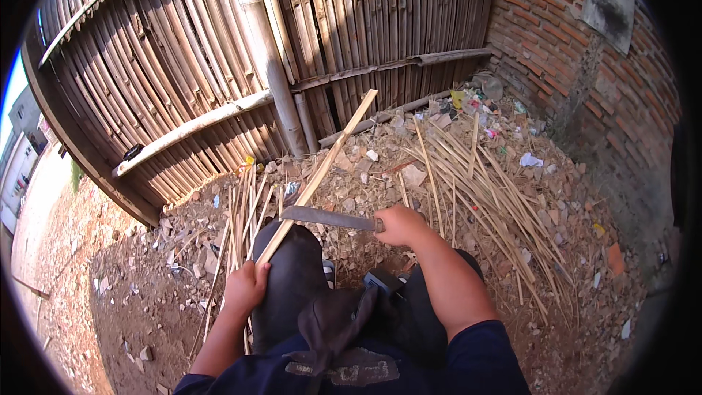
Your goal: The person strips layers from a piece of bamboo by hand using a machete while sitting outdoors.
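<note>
Left hand (246,285): fingers closed round the lower end of a pale bamboo strip (326,168), just beside the left thigh. Strip slants up and away to the right, passing over the left knee (292,257); far end is raised in front of the fence, free of either hand. Right hand (400,226): closed in a fist round the handle of a long knife (329,218), above the gap between the knees. Blade points left, roughly level, its tip section lying across the strip near the left knee; looks like contact, pressure can't be told.

Around, left to right: sunlit ground (55,205) at far left. Bamboo fence (190,51) with round poles across the back, small dark object (133,152) on its lower rail. Loose bundle of thin strips (241,208) on the ground left of the left leg, partly hidden by left forearm and leg. Dark cloth (329,325) hanging at the waist, small dark boxy item (383,280) between the legs. Rubble and litter over the ground. Bigger pile of thin strips (486,194) fanned out beyond and right of the right knee, near the right forearm, clear of the blade. White scrap (531,160) right of that pile. Brick wall (545,40) at right, orange brick piece (616,260) on the ground.

Containers: yellow packet (458,99) in the litter by the fence corner, contents can't be told.
</note>
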The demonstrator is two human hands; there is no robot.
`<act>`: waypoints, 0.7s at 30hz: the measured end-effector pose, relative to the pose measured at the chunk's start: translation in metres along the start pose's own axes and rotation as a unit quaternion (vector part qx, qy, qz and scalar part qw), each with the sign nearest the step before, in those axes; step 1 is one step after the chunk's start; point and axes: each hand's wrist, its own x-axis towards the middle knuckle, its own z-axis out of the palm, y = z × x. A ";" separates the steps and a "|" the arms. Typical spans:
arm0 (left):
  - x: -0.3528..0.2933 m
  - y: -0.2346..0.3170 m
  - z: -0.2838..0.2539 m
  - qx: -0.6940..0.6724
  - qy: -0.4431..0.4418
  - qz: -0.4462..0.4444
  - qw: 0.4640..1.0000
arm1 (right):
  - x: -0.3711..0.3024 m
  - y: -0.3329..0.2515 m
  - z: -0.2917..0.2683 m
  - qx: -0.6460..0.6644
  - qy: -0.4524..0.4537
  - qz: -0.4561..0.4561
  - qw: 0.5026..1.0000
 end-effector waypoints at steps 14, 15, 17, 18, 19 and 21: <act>0.002 -0.005 0.005 -0.003 -0.012 -0.007 1.000 | 0.005 0.006 0.013 0.019 0.025 -0.037 0.999; 0.002 -0.003 0.003 -0.008 -0.010 -0.005 1.000 | 0.005 0.004 0.011 0.025 0.022 -0.033 0.999; 0.002 -0.002 0.001 -0.014 -0.009 -0.005 1.000 | 0.004 0.001 0.009 0.030 0.018 -0.029 0.999; 0.002 -0.001 0.000 -0.011 -0.013 -0.008 1.000 | 0.004 -0.001 0.008 0.028 0.014 -0.025 0.999; 0.003 -0.001 0.000 -0.009 -0.016 -0.012 1.000 | 0.004 -0.001 0.006 0.025 0.010 -0.020 0.999; 0.003 0.000 -0.001 -0.012 -0.017 -0.012 1.000 | 0.003 -0.001 0.007 0.025 0.013 -0.020 0.999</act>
